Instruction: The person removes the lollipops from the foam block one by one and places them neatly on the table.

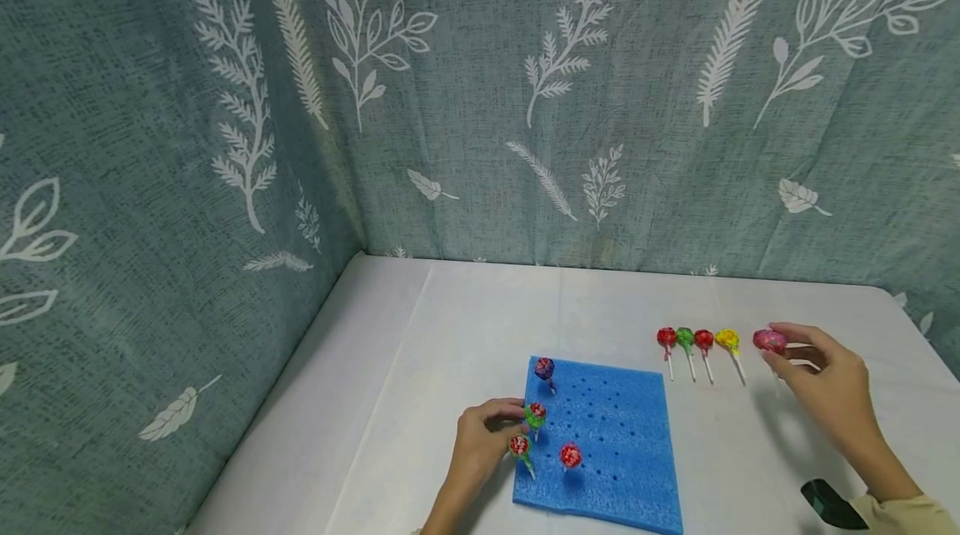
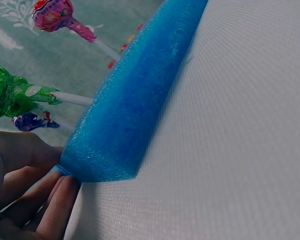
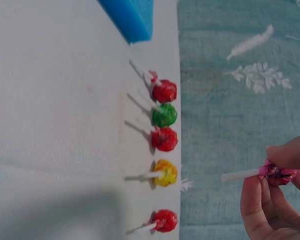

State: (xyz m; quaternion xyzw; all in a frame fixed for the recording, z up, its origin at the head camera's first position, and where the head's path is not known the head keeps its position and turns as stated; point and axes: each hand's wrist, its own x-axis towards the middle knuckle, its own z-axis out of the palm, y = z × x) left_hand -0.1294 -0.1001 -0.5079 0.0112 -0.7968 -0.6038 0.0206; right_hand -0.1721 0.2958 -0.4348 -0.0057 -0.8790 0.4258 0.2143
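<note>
My right hand [image 1: 828, 372] is raised at the right and pinches a pink-wrapped lollipop [image 1: 769, 341] by its head; its white stick points away from the fingers in the right wrist view. My left hand [image 1: 483, 439] is at the left edge of a blue foam board [image 1: 630, 468] with rows of small holes. In the left wrist view its fingers [image 2: 60, 205] grip the board's edge. Stuck upright in the board are a purple lollipop [image 1: 543, 368], two green-and-red lollipops [image 1: 519, 445] near the left hand, and a red-pink lollipop [image 1: 571, 456].
On the white table [image 1: 420, 343] several lollipops lie in a row right of the board: red [image 3: 164, 91], green [image 3: 164, 115], red [image 3: 164, 139], yellow [image 3: 166, 173] and another red [image 3: 165, 220]. A green leaf-patterned curtain [image 1: 480, 102] hangs behind. A dark object [image 1: 832, 503] sits by the right sleeve.
</note>
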